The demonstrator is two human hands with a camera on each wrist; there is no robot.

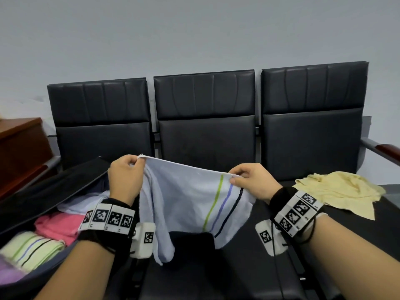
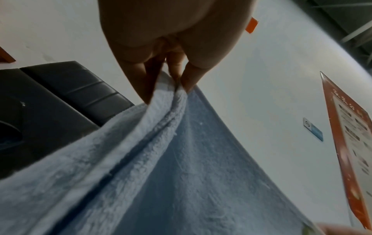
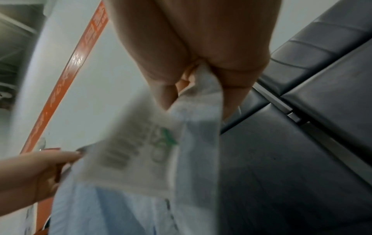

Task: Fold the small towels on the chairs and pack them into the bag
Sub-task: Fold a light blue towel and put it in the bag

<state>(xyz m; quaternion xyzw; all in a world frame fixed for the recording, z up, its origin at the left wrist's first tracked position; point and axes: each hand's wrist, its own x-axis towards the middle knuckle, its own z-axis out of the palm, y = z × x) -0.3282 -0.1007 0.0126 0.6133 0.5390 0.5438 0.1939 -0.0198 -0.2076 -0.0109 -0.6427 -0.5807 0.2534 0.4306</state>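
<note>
A pale blue towel (image 1: 184,202) with green, blue and black stripes hangs in the air over the middle chair seat (image 1: 249,267). My left hand (image 1: 127,176) pinches its upper left corner, and my right hand (image 1: 249,178) pinches the upper right edge near the stripes. The left wrist view shows my left hand (image 2: 177,79) gripping the bunched blue towel (image 2: 161,174). In the right wrist view my right hand (image 3: 199,82) holds the towel (image 3: 181,127) by its edge, with a white care label hanging from it. A crumpled yellow towel (image 1: 337,191) lies on the right seat. The open dark bag (image 1: 43,195) sits on the left seat.
Inside the bag lie folded towels: pink (image 1: 58,226), pale green striped (image 1: 32,250), purple (image 1: 8,276) and a light one (image 1: 75,204). Three black chair backs (image 1: 205,96) stand against a grey wall. A wooden cabinet (image 1: 19,144) is at far left, an armrest (image 1: 383,150) at right.
</note>
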